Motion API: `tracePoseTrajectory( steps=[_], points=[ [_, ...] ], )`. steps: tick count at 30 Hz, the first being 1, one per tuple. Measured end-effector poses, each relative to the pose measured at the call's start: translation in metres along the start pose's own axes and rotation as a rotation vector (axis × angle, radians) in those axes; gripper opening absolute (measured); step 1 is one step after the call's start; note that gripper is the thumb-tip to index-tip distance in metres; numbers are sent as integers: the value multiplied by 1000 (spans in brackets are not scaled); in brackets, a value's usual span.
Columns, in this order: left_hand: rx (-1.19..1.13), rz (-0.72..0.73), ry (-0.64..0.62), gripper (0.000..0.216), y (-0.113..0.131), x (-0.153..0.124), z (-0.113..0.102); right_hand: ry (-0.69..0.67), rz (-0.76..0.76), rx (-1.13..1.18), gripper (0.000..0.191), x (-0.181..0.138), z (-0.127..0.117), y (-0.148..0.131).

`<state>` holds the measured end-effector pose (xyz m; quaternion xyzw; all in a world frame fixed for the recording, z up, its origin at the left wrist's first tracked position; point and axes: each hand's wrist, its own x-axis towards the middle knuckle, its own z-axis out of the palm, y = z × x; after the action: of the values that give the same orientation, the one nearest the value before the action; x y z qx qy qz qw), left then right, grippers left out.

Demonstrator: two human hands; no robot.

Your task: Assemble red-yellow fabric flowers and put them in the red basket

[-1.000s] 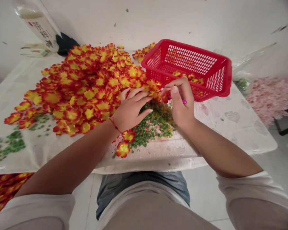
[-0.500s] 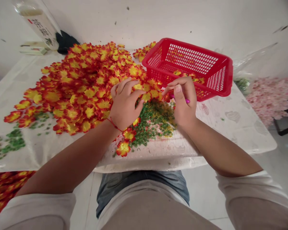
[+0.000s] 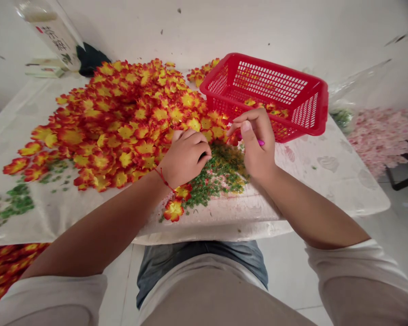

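Note:
My left hand (image 3: pixel 187 156), with a red string bracelet at the wrist, is closed at the edge of a pile of small green artificial sprigs (image 3: pixel 214 176). Its thumb and fingers meet; whatever they pinch is hidden. My right hand (image 3: pixel 258 145) grips a thin tool with a pink-purple handle (image 3: pixel 260 142), whose shaft is mostly covered by the fingers. Red-and-yellow artificial petals (image 3: pixel 233 138) sit right by those fingertips. A large heap of red-yellow artificial flowers (image 3: pixel 122 122) spreads beyond and left of my left hand.
A red plastic basket (image 3: pixel 268 90) with some flowers inside stands behind my right hand. A clear labelled container (image 3: pixel 54 38) is at the back left. Pink flowers (image 3: pixel 381 138) lie past the table's right side. Green bits (image 3: pixel 15 201) are scattered on the left.
My left hand has drawn slightly nearer and to the right, down from the flower heap, and its spread fingers have curled closed. My right hand stays almost in place with the tool.

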<state>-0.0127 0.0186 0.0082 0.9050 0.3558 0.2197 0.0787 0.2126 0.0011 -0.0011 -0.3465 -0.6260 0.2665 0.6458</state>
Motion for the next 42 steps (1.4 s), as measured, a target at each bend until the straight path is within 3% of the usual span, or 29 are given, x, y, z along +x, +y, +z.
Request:
tracePoseTrajectory(
  steps=[13, 21, 26, 29, 42],
  points=[
    [9, 9, -1, 15, 0, 0, 3, -25, 1, -4, 26, -1, 1, -3],
    [-253, -76, 183, 6, -6, 1, 8, -19, 10, 19, 31, 0, 0, -4],
    [-334, -113, 263, 3, -4, 1, 6, -58, -62, 75, 26, -2, 1, -8],
    [-348, -101, 287, 13, -4, 2, 6, -91, -86, 98, 24, -4, 0, -6],
    [-307, -57, 263, 13, -6, 3, 5, -166, -112, 92, 18, -6, -2, -8]
  ],
)
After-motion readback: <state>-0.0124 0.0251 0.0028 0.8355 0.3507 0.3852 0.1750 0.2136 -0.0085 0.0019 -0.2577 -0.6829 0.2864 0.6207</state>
